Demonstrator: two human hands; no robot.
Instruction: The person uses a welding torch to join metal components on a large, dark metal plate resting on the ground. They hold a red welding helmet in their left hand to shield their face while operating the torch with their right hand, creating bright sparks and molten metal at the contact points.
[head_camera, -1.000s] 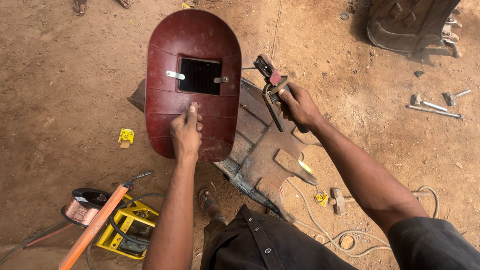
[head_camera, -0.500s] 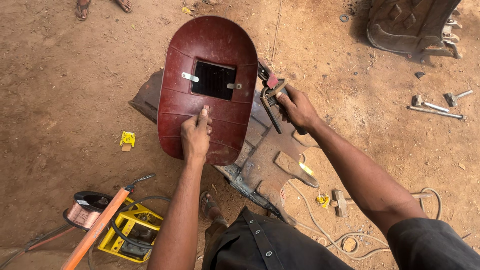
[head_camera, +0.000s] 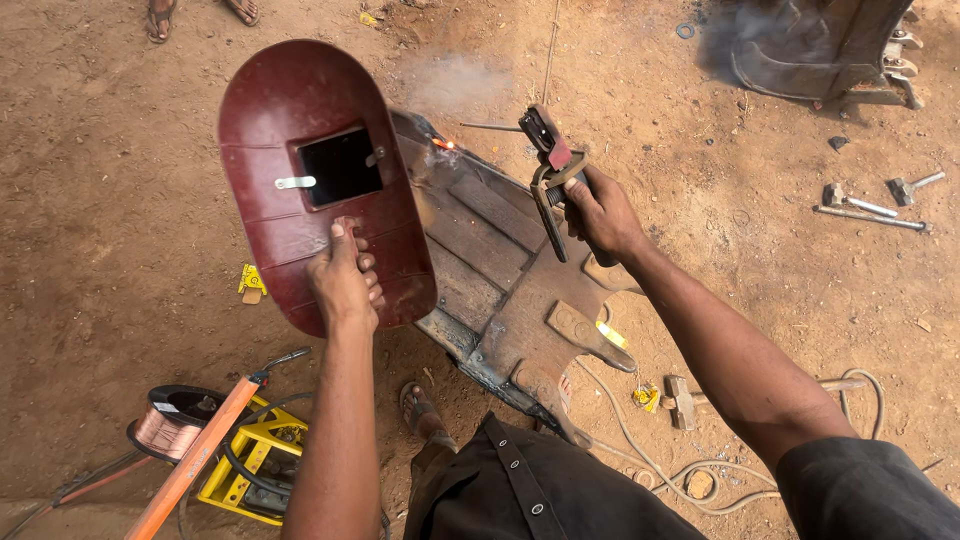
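My left hand (head_camera: 345, 280) grips the handle of a dark red hand-held welding shield (head_camera: 320, 180) with a small dark window, held up to the left of the workpiece. My right hand (head_camera: 600, 212) is closed on a welding electrode holder (head_camera: 548, 160) with a thin rod reaching left. The rod's tip glows orange (head_camera: 442, 144) against the far end of a rusty steel workpiece (head_camera: 510, 270) lying on the dirt. Smoke rises above that spot.
A yellow machine (head_camera: 250, 460), a copper wire spool (head_camera: 170, 420) and an orange bar (head_camera: 195, 460) lie lower left. A hammer (head_camera: 685, 398) and cable (head_camera: 650, 460) sit lower right, more hammers (head_camera: 870, 200) at right, dark metal part (head_camera: 800, 50) top right. Another person's feet (head_camera: 200, 12) stand top left.
The shield has swung away to the left and tilted, uncovering the workpiece. My right hand moved the holder slightly; a glowing tip and smoke now show at the far end.
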